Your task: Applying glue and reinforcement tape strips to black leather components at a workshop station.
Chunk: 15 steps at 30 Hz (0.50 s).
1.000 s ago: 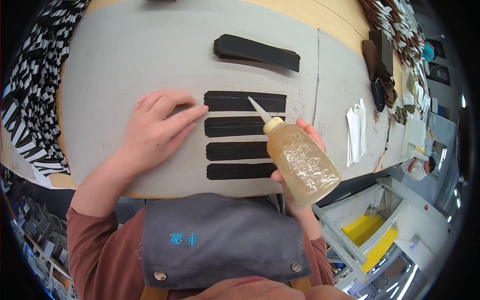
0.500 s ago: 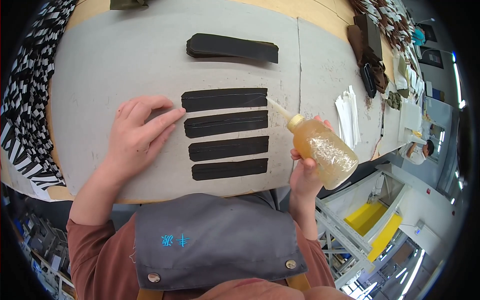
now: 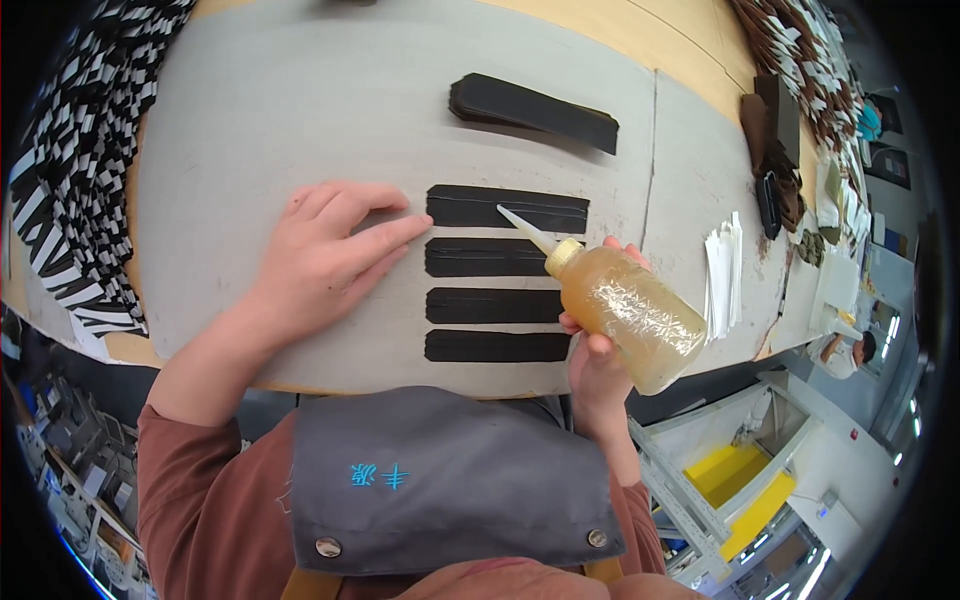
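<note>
My right hand (image 3: pixel 600 355) is wrapped round a clear squeeze bottle (image 3: pixel 630 310) of amber, glue-like liquid. The bottle is tilted, its pale nozzle pointing up and left, with the tip over the middle of the farthest black strip (image 3: pixel 460 207). Several such strips lie flat in a column, and a thin line runs lengthwise along them. Against the left end of that farthest strip rests a fingertip of my left hand (image 3: pixel 330 250), whose fingers are apart and hold nothing. The bottle hides the right end of the second strip (image 3: pixel 480 258).
A stack of black strips (image 3: pixel 535 112) lies farther back on the grey board (image 3: pixel 250 120). White strips (image 3: pixel 723 275) lie at right, with dark cloth pieces (image 3: pixel 775 130) beyond. Bundled black-and-white strips (image 3: pixel 85 150) line the left edge. A person (image 3: pixel 848 352) is in the right background.
The nozzle has moved left along the farthest strip, from its right end to about its middle. My left fingertip stays at the strip's left end. The whole view has shifted slightly.
</note>
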Each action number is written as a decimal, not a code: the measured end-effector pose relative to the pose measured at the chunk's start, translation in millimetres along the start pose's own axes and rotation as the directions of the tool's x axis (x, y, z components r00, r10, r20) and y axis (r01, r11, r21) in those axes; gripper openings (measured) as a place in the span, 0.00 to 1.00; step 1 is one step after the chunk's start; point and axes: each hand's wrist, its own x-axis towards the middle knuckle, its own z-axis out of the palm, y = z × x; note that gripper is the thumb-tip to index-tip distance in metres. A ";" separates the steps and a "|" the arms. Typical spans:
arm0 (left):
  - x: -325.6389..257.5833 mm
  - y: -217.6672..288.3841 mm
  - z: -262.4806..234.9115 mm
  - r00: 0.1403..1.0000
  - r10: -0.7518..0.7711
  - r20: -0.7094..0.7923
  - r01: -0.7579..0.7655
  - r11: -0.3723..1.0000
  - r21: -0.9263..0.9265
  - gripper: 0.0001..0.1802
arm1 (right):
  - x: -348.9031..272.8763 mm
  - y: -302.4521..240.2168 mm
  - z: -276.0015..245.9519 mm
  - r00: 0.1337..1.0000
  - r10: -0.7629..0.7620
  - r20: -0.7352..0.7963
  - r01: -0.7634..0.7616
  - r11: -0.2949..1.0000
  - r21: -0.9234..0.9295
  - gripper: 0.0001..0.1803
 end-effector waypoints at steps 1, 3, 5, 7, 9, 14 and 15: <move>-0.6 -0.1 0.8 1.000 0.003 -0.010 -0.003 1.000 -0.015 0.20 | 0.4 0.4 3.6 1.000 -0.001 0.017 0.001 1.000 -0.006 0.72; -1.6 0.0 0.2 1.000 -0.003 -0.022 0.002 1.000 -0.020 0.20 | 4.0 12.2 -2.6 0.995 -0.040 0.089 0.046 0.996 -0.073 0.72; -0.9 0.2 0.6 1.000 0.007 -0.030 -0.008 1.000 -0.025 0.20 | 6.4 18.7 -3.2 0.981 -0.081 0.176 0.108 0.982 -0.152 0.71; -1.3 -0.5 0.6 1.000 0.002 -0.028 -0.002 1.000 -0.026 0.19 | 5.2 12.4 6.5 0.968 -0.059 0.242 0.074 0.996 -0.053 0.66; -1.1 -0.5 1.6 1.000 0.000 -0.026 0.000 1.000 -0.029 0.19 | 6.8 12.7 9.4 0.949 -0.055 0.310 0.049 0.998 0.028 0.63; 1.0 1.2 2.1 1.000 0.014 -0.020 -0.014 0.999 -0.033 0.19 | 9.2 10.6 16.5 0.958 -0.034 0.285 0.049 0.998 -0.045 0.67; 1.9 1.1 3.2 0.999 0.027 -0.021 -0.028 0.999 -0.038 0.19 | 8.5 6.8 18.2 0.977 -0.009 0.214 0.022 0.998 -0.062 0.71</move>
